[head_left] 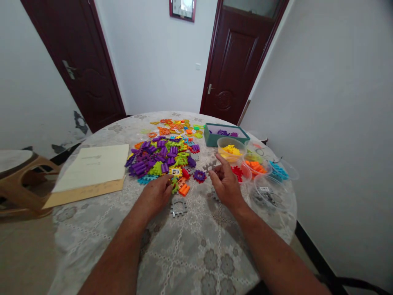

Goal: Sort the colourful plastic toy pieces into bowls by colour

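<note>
My left hand (157,191) is at the near edge of a heap of plastic building pieces, its fingers curled and closed at a yellow building piece (176,172) with a white window. The thumb is beside a lime-green piece (175,186); the undersides of the fingers are hidden. Over the table to the right, my right hand (226,184) is open, thumb and index finger apart, with nothing visible between them. Between the hands lie a purple gear-shaped piece (199,176) and orange pieces (184,189). A grey frame-shaped piece (178,207) lies nearer to me.
Clear tubs with yellow pieces (231,150), red pieces (237,173), orange pieces (256,167), blue pieces (278,170) and grey pieces (264,196) stand right. Behind them is a green box (211,140). The purple heap (153,155) and a paper sheet (92,164) are left.
</note>
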`<state>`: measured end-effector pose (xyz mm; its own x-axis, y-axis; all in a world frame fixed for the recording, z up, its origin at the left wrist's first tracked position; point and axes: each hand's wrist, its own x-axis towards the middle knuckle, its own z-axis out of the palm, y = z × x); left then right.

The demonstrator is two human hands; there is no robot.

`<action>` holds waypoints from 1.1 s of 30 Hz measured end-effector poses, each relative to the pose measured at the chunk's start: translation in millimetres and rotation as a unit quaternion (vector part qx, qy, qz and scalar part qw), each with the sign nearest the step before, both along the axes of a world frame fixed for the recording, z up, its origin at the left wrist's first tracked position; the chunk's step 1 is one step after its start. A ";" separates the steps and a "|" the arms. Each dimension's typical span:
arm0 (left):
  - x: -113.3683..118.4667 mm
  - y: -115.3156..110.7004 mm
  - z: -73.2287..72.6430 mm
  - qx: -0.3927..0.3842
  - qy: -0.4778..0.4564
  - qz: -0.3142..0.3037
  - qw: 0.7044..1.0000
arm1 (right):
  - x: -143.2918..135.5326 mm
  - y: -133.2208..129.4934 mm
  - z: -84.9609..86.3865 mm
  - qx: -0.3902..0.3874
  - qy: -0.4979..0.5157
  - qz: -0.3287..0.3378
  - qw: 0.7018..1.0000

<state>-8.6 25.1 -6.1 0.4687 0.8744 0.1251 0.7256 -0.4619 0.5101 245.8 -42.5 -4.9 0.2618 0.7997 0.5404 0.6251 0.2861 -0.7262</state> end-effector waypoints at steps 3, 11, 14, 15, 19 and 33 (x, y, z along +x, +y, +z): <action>-0.4 0.7 -2.2 -0.002 -0.025 0.001 1.000 | -1.0 -0.3 -2.0 -0.005 0.005 0.013 1.000; -0.5 1.6 3.5 -0.051 -0.118 0.029 0.991 | -5.6 0.0 -9.8 -0.014 -0.004 0.038 0.999; 0.1 1.6 7.1 -0.056 -0.109 0.028 0.992 | -11.0 -2.8 -6.8 -0.009 -0.037 0.043 0.998; 0.0 2.2 7.4 -0.057 -0.104 0.029 0.993 | -12.6 -3.8 -4.1 -0.007 -0.046 0.048 0.998; -1.9 10.6 3.4 -0.042 -0.083 0.036 0.995 | -7.8 -11.8 21.0 0.013 -0.069 0.037 0.997; -3.1 1.3 7.6 -0.012 -0.142 0.046 0.989 | 140.1 -111.9 29.8 -0.081 -0.348 -0.295 0.886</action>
<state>-11.7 26.4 1.5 0.3350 0.9165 0.2188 0.5898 -0.3851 0.7098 385.9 -154.4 24.9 0.3087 0.7168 0.6252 0.9439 -0.3121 -0.1083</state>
